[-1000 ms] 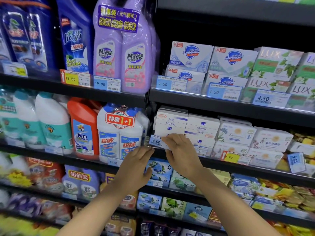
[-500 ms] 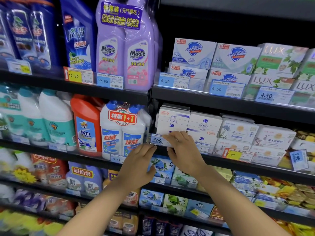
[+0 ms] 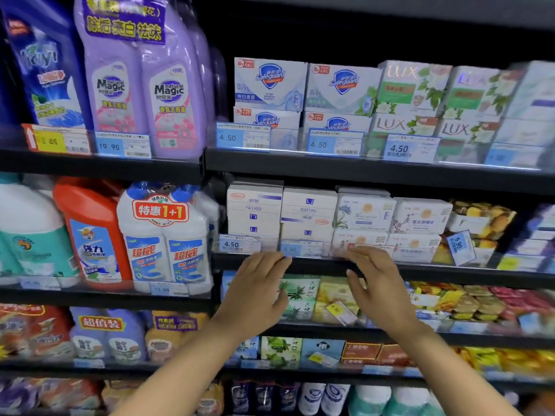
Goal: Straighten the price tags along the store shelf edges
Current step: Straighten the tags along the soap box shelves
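hands reach up side by side toward the black shelf edge (image 3: pixel 300 263) in the head view, both forearms rising from the bottom of the frame. left hand (image 3: pixel 258 291) has its palm turned away, fingers straight and loosely together, tips at the shelf edge just under the blue price tag marked 4.50 (image 3: pixel 238 244); it holds nothing. right hand (image 3: pixel 377 288) is spread a little wider, fingers extended with a slight bend, thumb out to the side, tips at or close to the lower edge of a blurred tag strip (image 3: pixel 372 250); whether they touch it is hard to tell, and nothing is pinched. a second pale blue tag (image 3: pixel 300 248) sits level between the two hands, above the gap. farther right, well apart from both hands, a blue tag reading 9.90 (image 3: pixel 461 247) hangs tilted off the rail. white soap boxes (image 3: pixel 282 214) stand stacked behind the tags.
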`<state>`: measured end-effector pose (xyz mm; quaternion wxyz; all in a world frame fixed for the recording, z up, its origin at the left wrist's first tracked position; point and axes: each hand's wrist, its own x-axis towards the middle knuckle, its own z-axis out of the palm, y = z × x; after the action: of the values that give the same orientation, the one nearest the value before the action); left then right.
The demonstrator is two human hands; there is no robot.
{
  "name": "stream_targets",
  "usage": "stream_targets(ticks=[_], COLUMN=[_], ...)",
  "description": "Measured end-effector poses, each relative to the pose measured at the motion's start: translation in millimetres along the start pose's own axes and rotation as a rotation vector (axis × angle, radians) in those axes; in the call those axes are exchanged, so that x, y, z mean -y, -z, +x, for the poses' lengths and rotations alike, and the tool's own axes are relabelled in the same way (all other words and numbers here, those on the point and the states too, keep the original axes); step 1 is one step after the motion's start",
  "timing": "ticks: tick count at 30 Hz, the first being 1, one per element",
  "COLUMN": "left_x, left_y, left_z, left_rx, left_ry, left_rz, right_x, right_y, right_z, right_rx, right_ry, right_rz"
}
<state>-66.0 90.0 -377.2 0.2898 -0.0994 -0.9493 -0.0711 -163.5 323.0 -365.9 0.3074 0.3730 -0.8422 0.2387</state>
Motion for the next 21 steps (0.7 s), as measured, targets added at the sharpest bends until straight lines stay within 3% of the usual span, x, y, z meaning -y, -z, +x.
stream_targets(ticks=[21], left_x=[-163], left_y=[-84], left_z=[99], left_rx=[0.046], left_ry=[-0.047], left_rz=[-0.107], right_x=[-158], right_y=[96], right_z=[-62], right_rx=[0.024], right_ry=[-0.168], right_rz=[-0.060])
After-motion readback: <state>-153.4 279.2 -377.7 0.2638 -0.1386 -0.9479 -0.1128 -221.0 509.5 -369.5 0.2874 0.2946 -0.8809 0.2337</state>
